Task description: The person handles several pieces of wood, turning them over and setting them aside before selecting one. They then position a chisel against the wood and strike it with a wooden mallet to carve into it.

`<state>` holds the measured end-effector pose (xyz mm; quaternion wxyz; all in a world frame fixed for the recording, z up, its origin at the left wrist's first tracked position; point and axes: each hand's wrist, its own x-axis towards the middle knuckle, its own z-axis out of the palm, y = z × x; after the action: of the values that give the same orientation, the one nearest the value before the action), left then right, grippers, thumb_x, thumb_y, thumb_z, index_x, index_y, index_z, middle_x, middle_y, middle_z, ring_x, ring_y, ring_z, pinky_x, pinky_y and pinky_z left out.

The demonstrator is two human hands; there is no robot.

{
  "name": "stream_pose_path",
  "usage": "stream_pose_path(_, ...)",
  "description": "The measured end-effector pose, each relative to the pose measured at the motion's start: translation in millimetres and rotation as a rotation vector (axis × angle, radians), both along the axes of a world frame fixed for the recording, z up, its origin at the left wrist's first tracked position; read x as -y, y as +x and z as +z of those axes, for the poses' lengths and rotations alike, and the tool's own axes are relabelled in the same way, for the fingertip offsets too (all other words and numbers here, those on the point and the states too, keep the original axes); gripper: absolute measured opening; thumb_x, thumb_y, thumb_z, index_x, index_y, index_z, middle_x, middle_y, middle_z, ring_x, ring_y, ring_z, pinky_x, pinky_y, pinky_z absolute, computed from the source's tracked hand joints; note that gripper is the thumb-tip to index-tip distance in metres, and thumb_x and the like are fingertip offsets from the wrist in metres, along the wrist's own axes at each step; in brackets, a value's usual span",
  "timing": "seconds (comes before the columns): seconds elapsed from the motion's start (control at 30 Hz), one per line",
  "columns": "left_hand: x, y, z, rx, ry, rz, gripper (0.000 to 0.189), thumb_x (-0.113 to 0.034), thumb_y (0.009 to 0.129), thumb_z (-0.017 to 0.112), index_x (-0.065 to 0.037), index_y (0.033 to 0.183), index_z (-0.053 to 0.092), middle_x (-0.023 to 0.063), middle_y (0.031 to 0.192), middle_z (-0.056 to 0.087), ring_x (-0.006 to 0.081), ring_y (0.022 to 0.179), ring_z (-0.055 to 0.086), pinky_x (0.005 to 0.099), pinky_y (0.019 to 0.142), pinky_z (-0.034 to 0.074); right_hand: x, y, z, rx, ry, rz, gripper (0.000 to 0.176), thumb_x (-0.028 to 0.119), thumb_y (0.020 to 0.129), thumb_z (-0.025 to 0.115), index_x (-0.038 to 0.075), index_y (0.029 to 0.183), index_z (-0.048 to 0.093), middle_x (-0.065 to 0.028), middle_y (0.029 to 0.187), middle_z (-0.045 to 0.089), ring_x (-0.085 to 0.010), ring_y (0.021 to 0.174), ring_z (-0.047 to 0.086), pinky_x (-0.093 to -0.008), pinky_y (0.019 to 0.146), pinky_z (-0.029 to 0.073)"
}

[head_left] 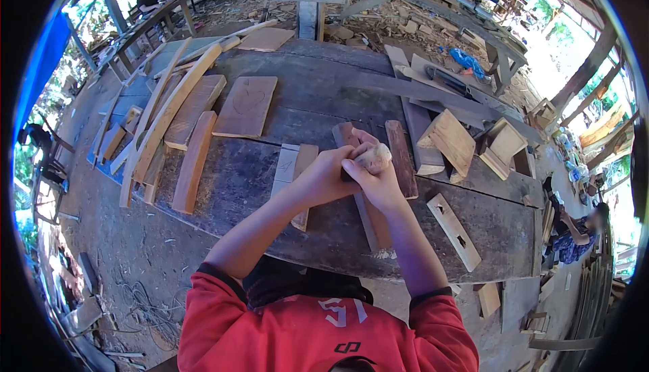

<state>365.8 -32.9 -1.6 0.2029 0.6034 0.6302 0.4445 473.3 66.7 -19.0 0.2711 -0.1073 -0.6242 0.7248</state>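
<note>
My left hand (332, 172) and my right hand (376, 181) meet over the workbench, both closed. A pale wooden piece with a rounded end (380, 159) sticks up from my right hand; its lower part is hidden. The fingers of my left hand curl in close beside it, and what they grip is covered. Beneath my hands lies a reddish-brown wooden bar (372, 227), with light shavings at its near end. Right of it rests a dark wooden strip (401, 159). To the left are a board with pencil marks (284, 167) and a narrow block (301, 218).
On the workbench (230, 200), a slotted wooden piece (453, 231) lies at right. Angled wooden blocks (451, 143) and a handsaw (422, 95) are farther back. Long planks (177, 105) and a square board (246, 106) occupy the left. Another person (574, 237) sits at far right.
</note>
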Motion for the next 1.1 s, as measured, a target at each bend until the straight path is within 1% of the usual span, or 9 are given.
stream_pose_path(0.07,-2,3,-12,0.227,0.108,0.018,0.032,-0.011,0.071,0.071,-0.002,0.094,0.05,0.0137,0.087,0.059,0.0244,0.083,0.06,0.0325,0.071,0.045,-5,1,-2,0.051,0.126,-0.016,0.038,0.017,0.077,0.071,0.001,0.107,0.053,-0.0143,0.125,0.045,-0.0151,0.108,0.048,-0.0317,0.091,0.039)
stream_pose_path(0.13,0,3,-12,0.194,0.078,0.039,0.031,-0.011,0.071,0.07,-0.002,0.093,0.05,0.0134,0.086,0.058,0.0242,0.081,0.06,0.0326,0.07,0.045,-6,3,-3,0.106,0.249,-0.032,0.046,0.021,0.078,0.071,0.001,0.114,0.049,-0.0143,0.122,0.046,-0.0163,0.109,0.048,-0.0332,0.092,0.038)
stream_pose_path(0.2,-1,2,-12,0.162,0.053,0.066,0.03,-0.01,0.072,0.069,-0.002,0.093,0.05,0.0131,0.086,0.057,0.024,0.079,0.059,0.0327,0.069,0.044,-4,5,2,0.064,0.707,-0.21,0.048,0.027,0.08,0.07,0.001,0.113,0.047,-0.0131,0.116,0.049,-0.0184,0.109,0.048,-0.0343,0.094,0.037)
stream_pose_path(0.33,-2,-1,-24,0.009,0.073,0.162,0.028,-0.012,0.074,0.068,-0.003,0.092,0.05,0.014,0.078,0.057,0.0265,0.071,0.058,0.0336,0.063,0.044,-13,26,-4,-0.156,0.372,-0.114,0.044,0.031,0.08,0.069,0.002,0.107,0.05,-0.0121,0.11,0.051,-0.0178,0.103,0.052,-0.0336,0.091,0.04)
stream_pose_path(0.5,4,-2,-33,-0.045,0.121,0.204,0.028,-0.013,0.072,0.069,-0.003,0.091,0.05,0.0168,0.076,0.059,0.0348,0.071,0.06,0.0379,0.061,0.046,-5,75,-40,0.638,0.524,-0.212,0.04,0.033,0.08,0.067,0.005,0.105,0.053,-0.0105,0.098,0.055,-0.0168,0.085,0.058,-0.0313,0.076,0.046)
stream_pose_path(0.63,13,-9,-32,-0.016,0.278,0.275,0.023,-0.014,0.073,0.069,-0.003,0.083,0.051,0.0135,0.067,0.055,0.0265,0.06,0.056,0.0336,0.055,0.042,8,95,-63,0.805,0.708,-0.283,0.044,0.037,0.079,0.067,0.006,0.106,0.053,-0.0125,0.099,0.055,-0.0221,0.087,0.059,-0.0339,0.074,0.047)
stream_pose_path(0.9,33,-16,-28,0.04,0.247,0.333,0.024,-0.018,0.077,0.069,-0.002,0.083,0.051,0.0135,0.067,0.056,0.0194,0.059,0.057,0.0306,0.055,0.042,33,73,-78,1.051,1.232,-0.437,0.082,0.058,0.065,0.07,-0.001,0.115,0.044,-0.0153,0.105,0.055,-0.0316,0.101,0.056,-0.0415,0.083,0.045)
stream_pose_path(1.0,35,-18,-31,0.071,0.331,0.27,0.025,-0.017,0.077,0.069,-0.002,0.082,0.051,0.0133,0.065,0.055,0.0203,0.056,0.055,0.0307,0.054,0.042,35,63,-81,1.099,1.212,-0.437,0.078,0.054,0.064,0.073,-0.001,0.111,0.043,-0.0159,0.104,0.055,-0.0318,0.099,0.056,-0.0408,0.083,0.045)
stream_pose_path(1.1,39,-25,-27,0.057,0.268,0.255,0.024,-0.015,0.077,0.069,-0.002,0.09,0.054,0.005,0.069,0.055,0.0095,0.064,0.049,0.0263,0.06,0.042,30,58,-84,1.13,1.143,-0.43,0.067,0.045,0.065,0.074,0.0,0.104,0.043,-0.0169,0.101,0.054,-0.0321,0.097,0.056,-0.0403,0.082,0.046)
